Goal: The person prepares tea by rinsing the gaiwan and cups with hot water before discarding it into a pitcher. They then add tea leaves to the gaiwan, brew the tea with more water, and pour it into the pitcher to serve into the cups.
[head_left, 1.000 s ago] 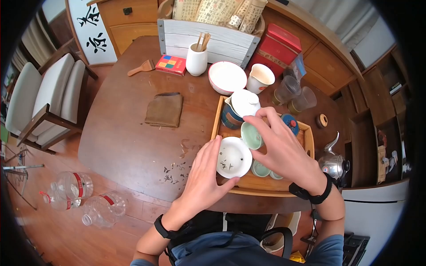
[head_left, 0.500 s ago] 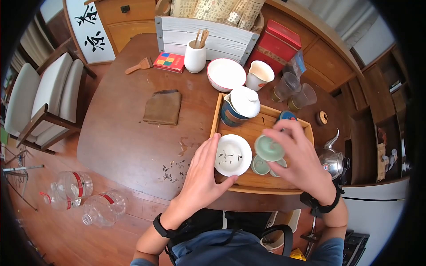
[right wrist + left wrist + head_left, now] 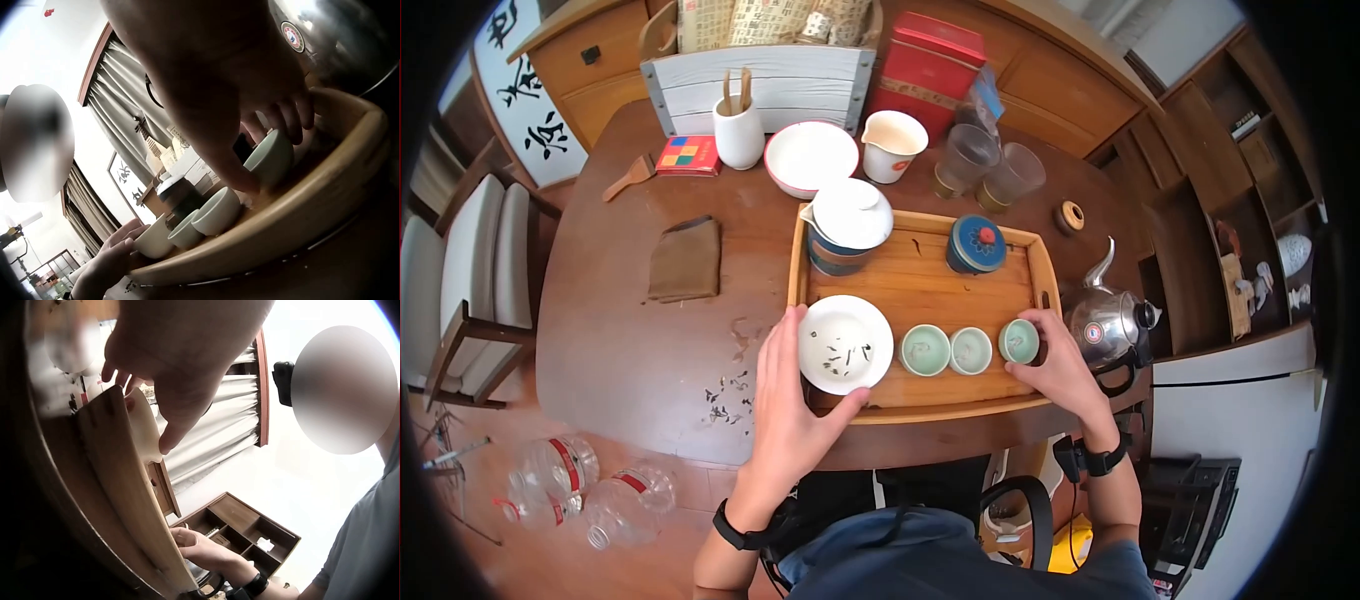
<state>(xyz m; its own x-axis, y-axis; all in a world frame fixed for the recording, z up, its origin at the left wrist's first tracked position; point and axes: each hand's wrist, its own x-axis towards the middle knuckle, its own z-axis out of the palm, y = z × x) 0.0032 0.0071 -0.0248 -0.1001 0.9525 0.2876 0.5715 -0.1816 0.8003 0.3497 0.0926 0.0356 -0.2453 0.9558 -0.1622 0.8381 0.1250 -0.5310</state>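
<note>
The bench (image 3: 600, 330) is glossy dark brown wood; the tray (image 3: 930, 408) on its front edge is smooth, lighter wood. The kettle (image 3: 1100, 322) is shiny metal. The white bowl (image 3: 850, 350) and the green cups (image 3: 925, 350) look glazed and smooth. The folded cloth (image 3: 685, 260) is matt.

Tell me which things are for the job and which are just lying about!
Probably for the job:
white bowl, held by left hand
green cup, held by right hand
two more cups
wooden tray

Seemingly just lying about:
folded cloth
red tin
plastic bottles
</note>
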